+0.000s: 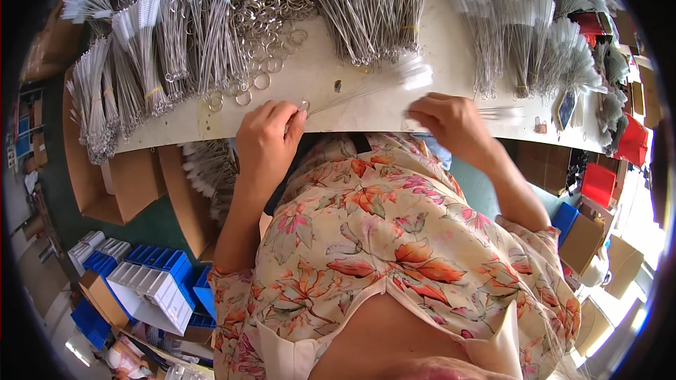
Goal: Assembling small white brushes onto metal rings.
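Note:
My left hand (266, 135) is closed in a pinch at the table's front edge. A small metal ring (305, 105) shows at its thumb and fingertips. From there a thin wire brush (366, 89) reaches to the right, its white bristle end smeared by motion. Near the same edge, my right hand (451, 118) is bent with its fingers blurred, so its grip cannot be made out. Thin wires (501, 112) show beside its right side; their other ends are hidden behind the hand.
Bundles of white-bristled wire brushes (380, 10) cover the back of the white table (310, 56), with more bundles (151, 49) at left and right (521, 35). A heap of metal rings (274, 0) lies between them. Cardboard boxes (116, 190) and plastic bins (151, 288) stand below left.

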A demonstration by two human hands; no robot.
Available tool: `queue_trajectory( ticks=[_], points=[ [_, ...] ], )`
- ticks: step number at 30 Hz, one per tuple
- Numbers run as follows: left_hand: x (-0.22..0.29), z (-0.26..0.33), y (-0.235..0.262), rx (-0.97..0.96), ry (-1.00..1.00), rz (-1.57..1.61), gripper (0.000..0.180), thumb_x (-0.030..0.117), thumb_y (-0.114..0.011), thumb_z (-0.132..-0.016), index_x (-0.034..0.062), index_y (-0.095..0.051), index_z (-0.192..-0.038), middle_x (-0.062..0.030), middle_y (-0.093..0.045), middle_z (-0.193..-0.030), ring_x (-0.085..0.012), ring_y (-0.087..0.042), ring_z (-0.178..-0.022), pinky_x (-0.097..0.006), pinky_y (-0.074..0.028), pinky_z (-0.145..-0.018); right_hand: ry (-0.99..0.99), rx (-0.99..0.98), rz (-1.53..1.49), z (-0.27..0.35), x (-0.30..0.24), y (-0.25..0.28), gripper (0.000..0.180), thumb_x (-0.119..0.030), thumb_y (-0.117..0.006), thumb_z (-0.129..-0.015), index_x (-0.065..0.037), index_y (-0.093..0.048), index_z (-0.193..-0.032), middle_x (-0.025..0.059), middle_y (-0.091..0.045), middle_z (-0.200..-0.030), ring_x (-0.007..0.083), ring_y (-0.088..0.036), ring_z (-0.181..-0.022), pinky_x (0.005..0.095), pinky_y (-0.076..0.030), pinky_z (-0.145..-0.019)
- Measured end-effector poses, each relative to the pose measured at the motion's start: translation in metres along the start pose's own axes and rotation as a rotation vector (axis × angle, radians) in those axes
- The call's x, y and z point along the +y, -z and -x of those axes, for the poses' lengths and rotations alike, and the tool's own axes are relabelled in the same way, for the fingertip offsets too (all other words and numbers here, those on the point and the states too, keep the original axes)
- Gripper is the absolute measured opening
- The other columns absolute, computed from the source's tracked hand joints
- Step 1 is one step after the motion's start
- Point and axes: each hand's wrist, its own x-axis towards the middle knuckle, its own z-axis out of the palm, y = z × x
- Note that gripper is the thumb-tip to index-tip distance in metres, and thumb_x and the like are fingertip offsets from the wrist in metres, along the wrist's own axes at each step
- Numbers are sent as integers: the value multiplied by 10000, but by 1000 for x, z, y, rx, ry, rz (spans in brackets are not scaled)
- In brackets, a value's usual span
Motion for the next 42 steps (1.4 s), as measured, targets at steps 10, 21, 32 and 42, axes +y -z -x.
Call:
queue_trajectory(
  ticks=[10,21,32,42],
  points=[
    [19,-49,59,13,174,1094,103,-46,-544,-832,-38,-586,-925,-134,-593,-1019,-111,-602,-820,-251,-544,-698,196,150,-443,-78,-59,-14,75,-107,-626,-797,-56,-653,-846,58,-599,-823,195,-592,-616,303,-471,-561],
    [16,-74,64,-142,-186,1032,216,-97,-501,-774,-48,-622,-946,-183,-580,-1011,-229,-630,-848,-326,-533,-755,-162,-216,-1111,-77,-51,6,200,-187,-579,-878,1,-643,-904,12,-623,-764,51,-476,-579,197,-405,-515],
    [28,-76,74,-113,-256,888,279,-136,-505,-738,-87,-603,-994,-215,-589,-997,-253,-644,-822,-312,-548,-719,-191,-231,-1180,-75,-52,10,213,-221,-593,-872,-16,-646,-894,-5,-606,-743,46,-478,-584,197,-414,-521],
    [49,-86,70,370,-370,632,320,-108,-629,-692,-58,-620,-1008,-160,-638,-944,-189,-659,-758,-259,-552,-653,-72,233,-1096,-89,-90,32,140,-134,-601,-862,5,-618,-878,-3,-557,-702,35,-452,-545,178,-361,-467]
  ],
)
